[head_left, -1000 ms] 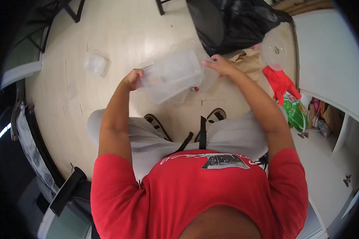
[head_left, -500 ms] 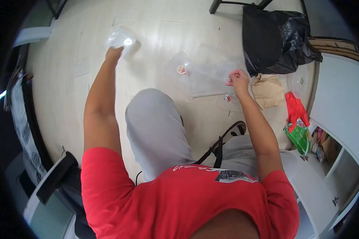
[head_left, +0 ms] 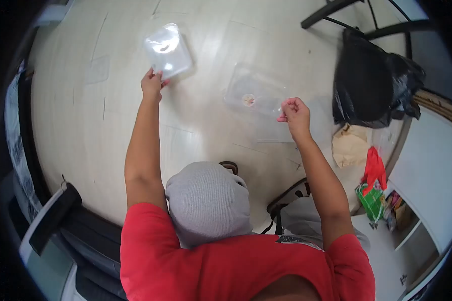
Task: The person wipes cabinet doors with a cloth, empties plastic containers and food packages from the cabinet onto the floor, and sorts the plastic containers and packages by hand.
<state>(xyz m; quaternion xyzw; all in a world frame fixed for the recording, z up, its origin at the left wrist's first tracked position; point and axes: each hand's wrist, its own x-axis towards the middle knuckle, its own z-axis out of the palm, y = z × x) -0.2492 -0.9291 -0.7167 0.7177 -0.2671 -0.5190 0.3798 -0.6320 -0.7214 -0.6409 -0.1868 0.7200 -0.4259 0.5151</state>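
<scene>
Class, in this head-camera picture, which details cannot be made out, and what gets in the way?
All in the head view:
Sticker: picture too small and blurred.
Black bag: contents hidden by dark plastic.
Black legs: whatever they support is cut off by the top edge.
Left shoe: mostly hidden behind the grey knee.
Right hand: whether it grips anything; its own curl hides the inside.

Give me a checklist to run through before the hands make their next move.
1. Left hand has the clear box: ok, fingers at its near edge.
2. Box resting on the floor: cannot tell.
3. Right hand has a firm grip: cannot tell; its fingertips are pinched beside clear plastic.
4. Plastic easy to make out: not ok; faint against the floor, apart from its round sticker.
5. Black bag away from both hands: ok.
</scene>
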